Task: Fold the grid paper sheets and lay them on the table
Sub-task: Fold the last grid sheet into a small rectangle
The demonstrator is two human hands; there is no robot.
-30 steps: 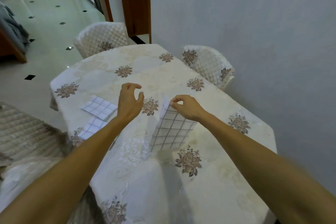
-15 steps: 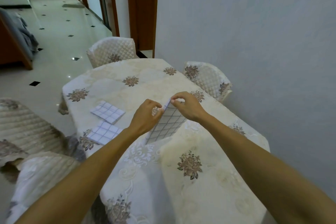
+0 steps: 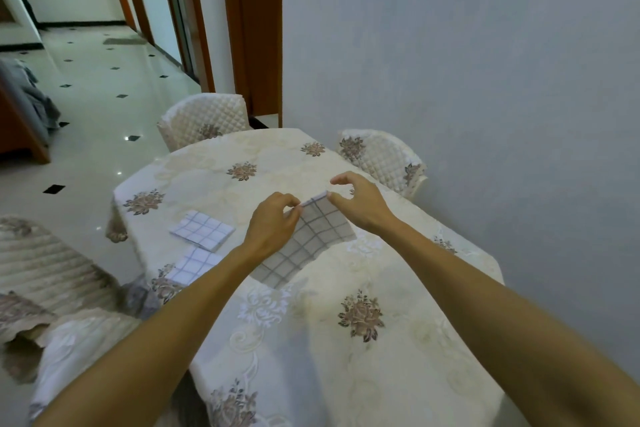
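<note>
Cloth (image 3: 311, 239) wider vs 0.5s ago; L hand (image 3: 273, 225) pinches corner, R hand (image 3: 360, 208) loosened.

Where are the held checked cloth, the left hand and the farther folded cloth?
held checked cloth (image 3: 306, 246), head view, its middle
left hand (image 3: 273, 224), head view, its back
farther folded cloth (image 3: 202, 230), head view, top face

No legible text anywhere.

**Bare arms and hands are filling the view.**
The left hand (image 3: 273, 222) and right hand (image 3: 363, 204) are showing bare; the left forearm (image 3: 166, 315) and right forearm (image 3: 485, 291) are running uncovered, slender and smooth, as far as the picture's bottom edge.
</note>
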